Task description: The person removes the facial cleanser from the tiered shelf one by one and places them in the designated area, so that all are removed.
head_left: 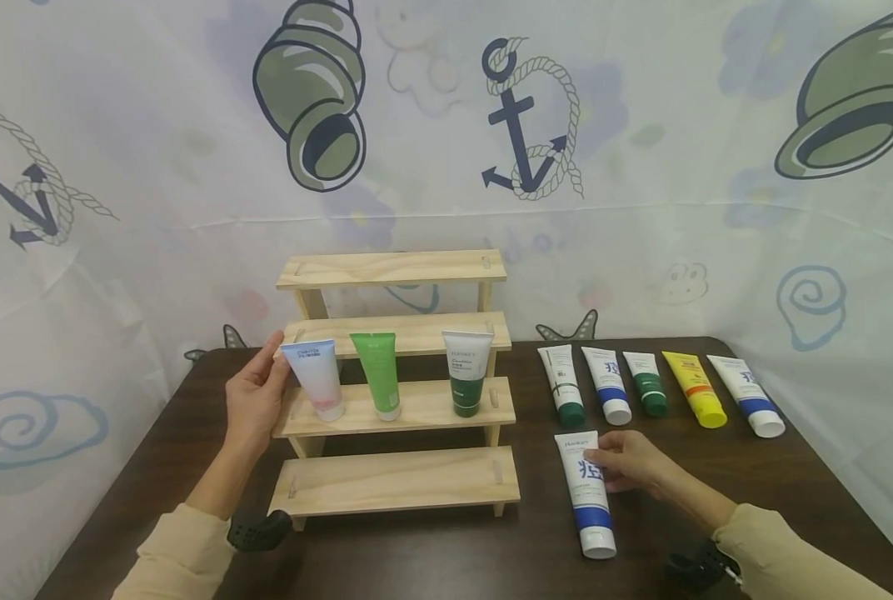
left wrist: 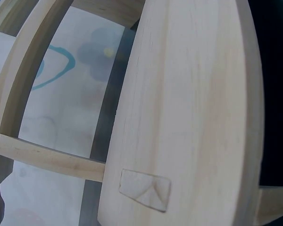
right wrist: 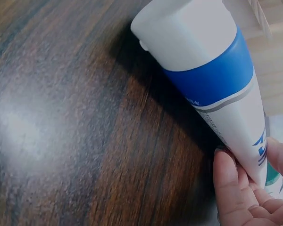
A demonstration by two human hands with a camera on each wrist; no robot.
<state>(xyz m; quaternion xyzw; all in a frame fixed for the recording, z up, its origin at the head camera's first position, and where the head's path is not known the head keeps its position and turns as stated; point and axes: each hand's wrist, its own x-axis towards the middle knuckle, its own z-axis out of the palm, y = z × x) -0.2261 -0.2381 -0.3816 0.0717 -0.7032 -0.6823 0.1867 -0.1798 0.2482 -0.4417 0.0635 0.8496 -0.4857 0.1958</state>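
In the head view my right hand (head_left: pixel 630 462) pinches a white squeeze tube (head_left: pixel 583 483) with a blue band near its flat end, the white cap pointing toward me. The right wrist view shows thumb and fingers on either side of this tube (right wrist: pixel 221 84), over the dark tabletop. At the left end of a stepped wooden display rack (head_left: pixel 394 483), my left hand (head_left: pixel 255 400) grips the edge of a tier. Beside it stands a pale blue-and-pink tube (head_left: pixel 315 379). On the same tier are a green tube (head_left: pixel 377 375) and a white-and-dark-green tube (head_left: pixel 467 367).
A row of several tubes lies at the back right, including a yellow tube (head_left: pixel 694 387) and a white-and-green tube (head_left: pixel 562 383). Behind the brown table (head_left: pixel 386 567) hangs a patterned cloth (head_left: pixel 431 167). The rack's bottom tier (left wrist: pixel 184 103) fills much of the left wrist view.
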